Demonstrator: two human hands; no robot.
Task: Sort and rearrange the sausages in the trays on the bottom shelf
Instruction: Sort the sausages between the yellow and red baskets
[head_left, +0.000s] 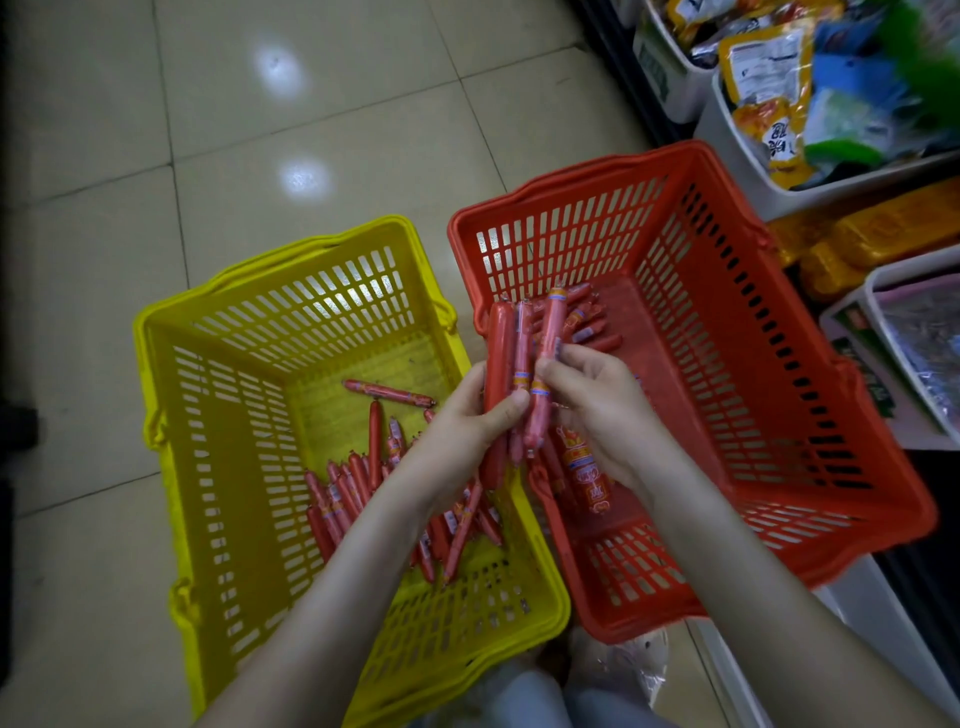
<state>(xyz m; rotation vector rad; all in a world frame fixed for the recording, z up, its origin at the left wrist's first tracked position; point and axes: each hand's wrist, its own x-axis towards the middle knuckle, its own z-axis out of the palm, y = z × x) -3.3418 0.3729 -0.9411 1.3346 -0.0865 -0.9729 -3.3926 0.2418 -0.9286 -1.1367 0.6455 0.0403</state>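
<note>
Floor (104, 260), tiled, carries both baskets. Yellow basket (143, 338), left: a pile (337, 499) of thin sausages lies loose on its bottom, mostly at the near side, with a couple apart toward the far wall. Left hand (462, 431) is above the seam where the two baskets meet. Its grip is closed, fingers and thumb curled round a bundle (504, 353) of roughly three sausages held upright. Right hand (597, 410) is just beside it. Its grip is a pinch, thumb and fingertips on one sausage (551, 332) at the bundle's right edge. The overlap hides whether that sausage is also caught in the left grip. Red basket (779, 322), right: a heap (589, 325) of sausages at the far side and thicker labelled ones (587, 483) under the right wrist. Trays (878, 283) at far right on the shelf; contents too blurred to name, and no sausages seen in them yet. Risks, as judged:
1. The casings look slick, so drawing one out could loosen the others in the bundle.
2. The bundle hangs over the seam, so a dropped sausage could land in the wrong basket or on the floor and mix the sorts.
3. Thin ends could poke through the wall slots and snag.
4. The sorting looks far from finished, and a miscount would carry into the trays.
</note>
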